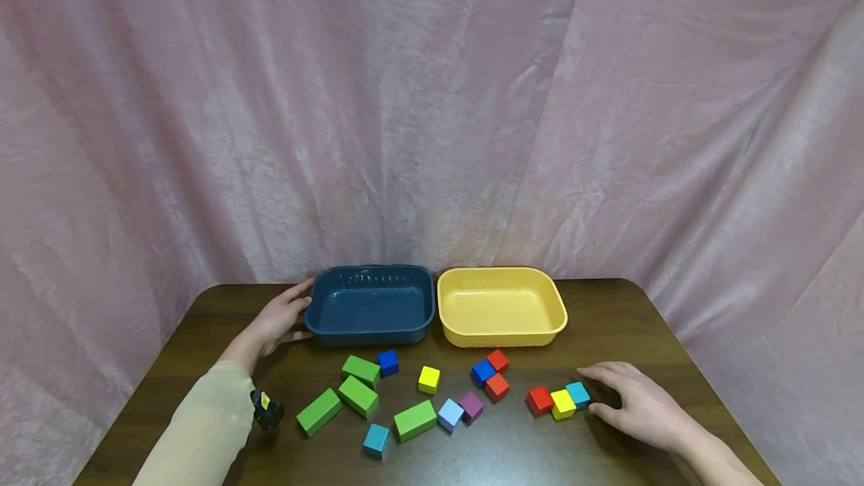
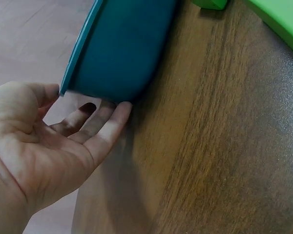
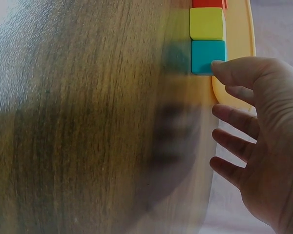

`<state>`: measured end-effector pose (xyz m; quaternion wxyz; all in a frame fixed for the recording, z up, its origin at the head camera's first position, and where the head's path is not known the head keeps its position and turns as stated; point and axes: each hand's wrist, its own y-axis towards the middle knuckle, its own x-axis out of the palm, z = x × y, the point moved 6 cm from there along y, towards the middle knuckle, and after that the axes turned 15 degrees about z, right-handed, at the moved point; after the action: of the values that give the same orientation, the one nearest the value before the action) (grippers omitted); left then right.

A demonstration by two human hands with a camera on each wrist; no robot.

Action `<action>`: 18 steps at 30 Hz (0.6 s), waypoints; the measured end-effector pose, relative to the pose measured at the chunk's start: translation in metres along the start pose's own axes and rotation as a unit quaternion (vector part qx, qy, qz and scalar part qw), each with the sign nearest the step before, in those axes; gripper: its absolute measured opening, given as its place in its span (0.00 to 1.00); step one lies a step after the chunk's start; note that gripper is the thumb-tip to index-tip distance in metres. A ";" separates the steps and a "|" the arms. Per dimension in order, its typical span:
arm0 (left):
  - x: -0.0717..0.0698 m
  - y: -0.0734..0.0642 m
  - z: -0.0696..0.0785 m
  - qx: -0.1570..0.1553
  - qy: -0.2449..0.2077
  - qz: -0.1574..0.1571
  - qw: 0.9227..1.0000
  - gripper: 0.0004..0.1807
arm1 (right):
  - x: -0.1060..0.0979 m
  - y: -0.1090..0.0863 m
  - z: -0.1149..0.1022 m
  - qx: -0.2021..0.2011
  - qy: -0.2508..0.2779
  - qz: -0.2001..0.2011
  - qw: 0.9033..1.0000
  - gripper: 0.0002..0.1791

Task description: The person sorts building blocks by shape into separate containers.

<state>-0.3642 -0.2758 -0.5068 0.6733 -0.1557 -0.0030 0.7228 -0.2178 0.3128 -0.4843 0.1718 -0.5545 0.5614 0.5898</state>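
Observation:
My left hand (image 1: 273, 321) is at the left end of the dark blue tray (image 1: 370, 337). In the left wrist view, fingertips (image 2: 123, 108) rest against the tray's side wall (image 2: 124, 53), with another finger up by the rim. Farther right, my right hand (image 1: 637, 403) lies low over the table, its fingers spread and relaxed. A teal cube (image 1: 577, 394) sits closest to it, and in the right wrist view a fingertip overlaps the cube's edge. That cube ends a row with a yellow cube (image 1: 563, 404) and a red cube (image 1: 539, 400).
A yellow tray (image 1: 502, 340) stands right of the blue one. Several green blocks (image 1: 319, 412) and small cubes in blue, yellow, red, purple (image 1: 471, 406) and light blue (image 1: 451, 415) are scattered over the dark wooden table. A pink curtain (image 1: 432, 111) hangs behind.

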 end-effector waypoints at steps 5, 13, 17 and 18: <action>0.001 -0.001 -0.001 -0.007 -0.002 -0.003 1.000 0.32 | 0.003 0.001 0.000 -0.002 0.005 -0.002 1.000 0.28; 0.002 0.000 -0.001 -0.016 -0.016 -0.010 1.000 0.33 | 0.006 0.001 0.000 -0.014 0.004 0.001 1.000 0.25; 0.001 0.001 0.000 -0.019 -0.023 -0.015 0.999 0.33 | 0.007 0.001 -0.001 -0.023 0.005 0.008 1.000 0.22; 0.001 0.002 0.000 -0.018 -0.026 -0.016 0.999 0.33 | 0.007 0.001 -0.002 -0.026 0.004 0.011 1.000 0.21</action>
<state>-0.3662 -0.2755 -0.5073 0.6817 -0.1495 -0.0361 0.7153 -0.2206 0.3076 -0.4894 0.1482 -0.5549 0.5525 0.6040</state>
